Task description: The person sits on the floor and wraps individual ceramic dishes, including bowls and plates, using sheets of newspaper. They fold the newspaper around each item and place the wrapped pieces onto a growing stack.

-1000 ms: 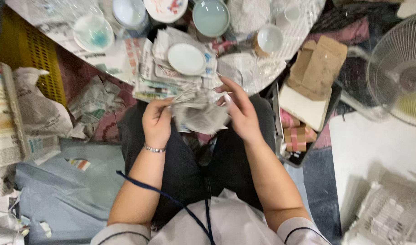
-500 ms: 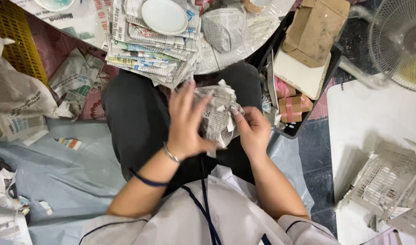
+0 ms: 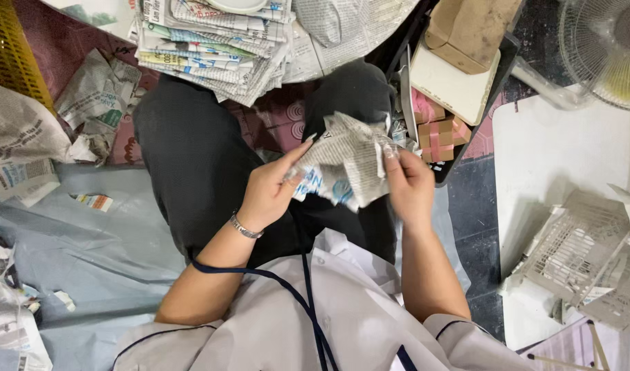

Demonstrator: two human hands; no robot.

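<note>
Over the lap, left hand (image 3: 268, 192) and right hand (image 3: 410, 184) pinch a newspaper bundle (image 3: 346, 167) from opposite sides, cradling it.

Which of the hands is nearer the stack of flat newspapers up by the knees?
Left. The left hand grips the crumpled newspaper bundle on the side just below the newspaper stack. The right hand holds the bundle's far side, farther from the stack.
</note>
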